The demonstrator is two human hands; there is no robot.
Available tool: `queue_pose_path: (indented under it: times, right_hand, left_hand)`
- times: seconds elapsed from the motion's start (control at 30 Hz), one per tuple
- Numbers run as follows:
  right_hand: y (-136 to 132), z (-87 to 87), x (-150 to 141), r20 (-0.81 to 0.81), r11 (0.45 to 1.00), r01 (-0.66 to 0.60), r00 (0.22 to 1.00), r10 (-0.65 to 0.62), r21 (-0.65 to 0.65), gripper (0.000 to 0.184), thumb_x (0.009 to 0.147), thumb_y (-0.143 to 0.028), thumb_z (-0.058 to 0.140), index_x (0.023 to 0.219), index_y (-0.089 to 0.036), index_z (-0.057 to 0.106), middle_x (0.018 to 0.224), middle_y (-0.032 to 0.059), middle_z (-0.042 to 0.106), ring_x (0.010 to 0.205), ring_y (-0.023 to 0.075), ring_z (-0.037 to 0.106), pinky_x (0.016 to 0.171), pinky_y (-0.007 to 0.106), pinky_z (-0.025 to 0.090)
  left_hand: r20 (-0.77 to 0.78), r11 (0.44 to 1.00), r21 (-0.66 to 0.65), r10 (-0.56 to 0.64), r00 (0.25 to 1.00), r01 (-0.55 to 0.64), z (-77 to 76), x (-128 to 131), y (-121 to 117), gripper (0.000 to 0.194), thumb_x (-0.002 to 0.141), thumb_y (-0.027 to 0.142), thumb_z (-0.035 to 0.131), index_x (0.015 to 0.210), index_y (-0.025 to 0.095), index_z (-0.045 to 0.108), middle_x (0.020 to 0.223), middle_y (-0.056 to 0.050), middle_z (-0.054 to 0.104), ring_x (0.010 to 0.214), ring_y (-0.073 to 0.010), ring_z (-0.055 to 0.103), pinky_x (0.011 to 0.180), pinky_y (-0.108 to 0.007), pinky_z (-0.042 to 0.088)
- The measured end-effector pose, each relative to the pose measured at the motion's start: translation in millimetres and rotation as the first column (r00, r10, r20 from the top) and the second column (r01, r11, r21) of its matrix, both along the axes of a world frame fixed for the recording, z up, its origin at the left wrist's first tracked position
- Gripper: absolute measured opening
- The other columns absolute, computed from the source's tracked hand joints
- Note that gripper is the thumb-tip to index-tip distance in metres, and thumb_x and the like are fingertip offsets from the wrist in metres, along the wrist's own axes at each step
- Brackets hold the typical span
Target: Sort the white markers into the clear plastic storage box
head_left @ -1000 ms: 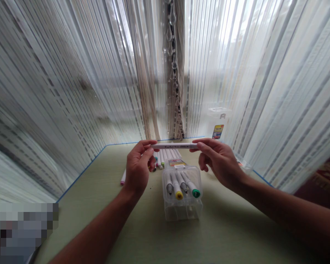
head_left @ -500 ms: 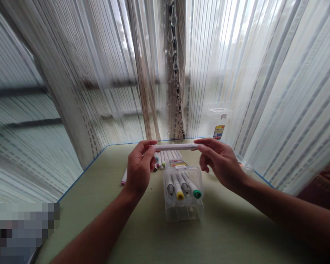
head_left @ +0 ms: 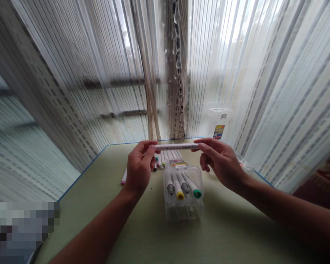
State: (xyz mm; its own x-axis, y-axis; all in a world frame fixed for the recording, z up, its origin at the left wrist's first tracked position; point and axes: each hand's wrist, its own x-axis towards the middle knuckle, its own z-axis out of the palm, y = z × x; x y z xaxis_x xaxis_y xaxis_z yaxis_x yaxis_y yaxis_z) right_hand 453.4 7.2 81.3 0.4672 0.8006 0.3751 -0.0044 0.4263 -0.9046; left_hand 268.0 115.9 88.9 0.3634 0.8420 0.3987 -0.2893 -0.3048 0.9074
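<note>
A white marker (head_left: 177, 147) is held level above the table, one end in each hand. My left hand (head_left: 139, 165) pinches its left end between thumb and fingers. At the other end, my right hand (head_left: 219, 158) pinches it the same way, the lower fingers curled in. Below the marker stands a clear plastic case (head_left: 183, 209); on its top lie several white markers, among them a yellow-ended marker (head_left: 179, 191) and a green-ended marker (head_left: 194, 189). Behind the case, a row of white markers (head_left: 170, 154) is partly covered by the held one.
A pink-ended marker (head_left: 123, 178) lies left of my left hand, partly hidden by it. A tall clear container (head_left: 219, 118) with a yellow label stands at the back right. String curtains (head_left: 109, 66) and a beaded strand (head_left: 178, 62) hang behind the green table (head_left: 93, 190).
My hands and the marker stay almost in place; printing on its barrel shows again after being faint half a second ago. The curtains have swayed.
</note>
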Motion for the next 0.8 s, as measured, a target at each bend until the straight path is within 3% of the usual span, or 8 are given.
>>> queue_pose_path:
  times: [0.6, 0.8]
  right_hand:
    - [-0.9, -0.5, 0.8, 0.017, 1.0, -0.015, 1.0, 0.015, -0.017, 0.027, 0.081, -0.036, 0.077, 0.098, -0.016, 0.071, 0.08, 0.0039, 0.073, 0.04, 0.0067, 0.054, 0.035, 0.021, 0.039]
    - [-0.2, -0.6, 0.5, 0.014, 1.0, -0.003, 1.0, 0.004, -0.024, 0.026, 0.082, -0.038, 0.075, 0.093, -0.015, 0.072, 0.08, 0.0046, 0.073, 0.04, 0.0066, 0.052, 0.035, 0.021, 0.041]
  left_hand:
    - [0.007, 1.0, 0.024, 0.011, 1.0, -0.012, -1.7, 0.4, 1.3, 0.021, 0.086, 0.033, 0.065, 0.091, 0.014, 0.068, 0.066, 0.002, 0.059, 0.041, -0.0044, 0.041, 0.037, -0.018, 0.028]
    - [-0.018, 0.999, 0.004, -0.047, 0.999, 0.047, -0.9, -1.8, -0.8, 0.022, 0.084, 0.032, 0.067, 0.097, 0.014, 0.066, 0.072, 0.0, 0.063, 0.044, -0.0045, 0.044, 0.038, -0.018, 0.03]
